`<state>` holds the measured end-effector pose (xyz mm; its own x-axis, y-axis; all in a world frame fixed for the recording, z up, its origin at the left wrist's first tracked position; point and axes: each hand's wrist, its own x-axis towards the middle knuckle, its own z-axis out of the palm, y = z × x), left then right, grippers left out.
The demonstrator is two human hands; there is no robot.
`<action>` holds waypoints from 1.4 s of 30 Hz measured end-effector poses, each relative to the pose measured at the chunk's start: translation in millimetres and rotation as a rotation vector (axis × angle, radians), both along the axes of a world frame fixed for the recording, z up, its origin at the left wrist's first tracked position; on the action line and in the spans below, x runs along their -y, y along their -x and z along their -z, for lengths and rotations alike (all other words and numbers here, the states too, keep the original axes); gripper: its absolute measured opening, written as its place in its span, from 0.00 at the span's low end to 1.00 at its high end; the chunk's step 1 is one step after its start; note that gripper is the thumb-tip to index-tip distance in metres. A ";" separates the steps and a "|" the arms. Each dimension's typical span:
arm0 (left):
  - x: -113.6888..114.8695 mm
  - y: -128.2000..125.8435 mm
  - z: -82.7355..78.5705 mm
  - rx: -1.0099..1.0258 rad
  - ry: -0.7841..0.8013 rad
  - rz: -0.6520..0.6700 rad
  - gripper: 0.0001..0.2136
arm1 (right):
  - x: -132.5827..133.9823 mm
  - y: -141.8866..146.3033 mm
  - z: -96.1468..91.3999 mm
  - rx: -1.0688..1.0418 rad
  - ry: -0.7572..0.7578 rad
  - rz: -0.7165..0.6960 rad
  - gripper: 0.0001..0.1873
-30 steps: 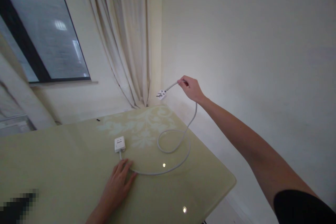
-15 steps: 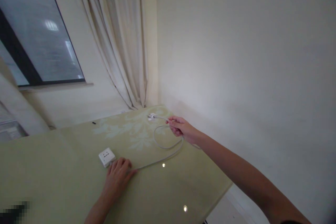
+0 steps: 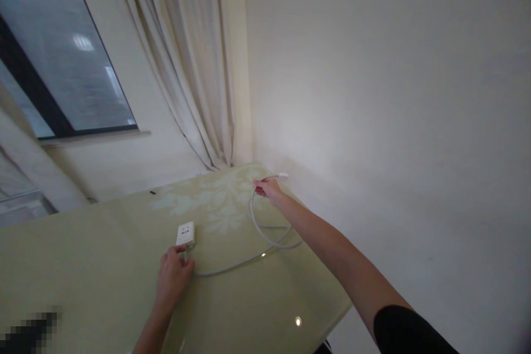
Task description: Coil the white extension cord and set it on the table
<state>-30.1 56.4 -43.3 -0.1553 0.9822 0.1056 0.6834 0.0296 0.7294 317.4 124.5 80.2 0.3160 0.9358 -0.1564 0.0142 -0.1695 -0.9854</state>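
A white extension socket (image 3: 186,233) lies face up on the table, its cord leaving from the near side. My left hand (image 3: 176,272) is closed around the cord right beside the socket, with thumb and fingers pinching it. The white power cord (image 3: 232,269) runs rightward from there and makes loose loops on the tabletop near the far right corner. My right hand (image 3: 267,187) pinches the cord at the top of those loops. Just beyond that hand, the white plug (image 3: 283,177) sticks out to the right, close to the wall.
The glossy pale green table (image 3: 103,265) has a white leaf pattern at its far end. A small black object (image 3: 152,192) lies near the back edge. Beige curtains (image 3: 194,66) and a window stand behind; a plain wall (image 3: 394,121) borders the right.
My right hand has shifted slightly left with the cord, and the plug has swung from its left side to its right. My left hand turned the socket and moved it a little right and farther away.
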 end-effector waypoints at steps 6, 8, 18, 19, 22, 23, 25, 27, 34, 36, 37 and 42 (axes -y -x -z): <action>3.3 6.5 -6.2 0.185 0.047 0.016 0.21 | -2.9 -8.3 45.1 0.367 0.211 -0.086 0.18; 9.3 3.3 -10.4 0.242 0.026 0.027 0.24 | 1.8 -12.5 51.5 0.526 0.226 -0.124 0.18; 22.7 -4.2 -8.8 0.728 0.119 -0.012 0.27 | 22.6 -78.7 47.2 1.296 0.033 -0.360 0.26; 23.9 -5.2 -8.7 0.746 0.109 0.016 0.27 | 22.7 -80.0 48.7 1.344 0.032 -0.387 0.23; 27.8 -10.0 -14.1 0.712 0.065 0.066 0.29 | 20.9 -73.0 53.7 1.454 0.024 -0.438 0.14; 28.0 -12.1 -18.1 0.659 0.044 0.066 0.29 | 20.4 -67.9 55.1 1.478 0.016 -0.453 0.13; 24.7 -18.1 -29.2 0.498 -0.019 0.078 0.29 | 20.5 -54.5 57.6 1.507 -0.015 -0.495 0.12; 16.1 -29.2 -42.9 0.314 -0.128 0.116 0.27 | 22.9 -37.0 60.3 1.511 -0.064 -0.550 0.11; -30.2 -105.5 -62.7 -0.077 -0.311 0.231 0.19 | 45.9 30.8 70.9 1.469 -0.209 -0.634 0.14; -39.5 -119.9 -54.1 -0.123 -0.274 0.237 0.19 | 54.4 38.6 71.7 1.472 -0.207 -0.607 0.15; -42.9 -124.2 -48.7 -0.149 -0.252 0.241 0.19 | 58.5 40.3 71.7 1.478 -0.202 -0.589 0.16; -48.7 -128.6 -28.6 -0.256 -0.186 0.359 0.20 | 68.5 38.8 68.3 1.488 -0.212 -0.540 0.17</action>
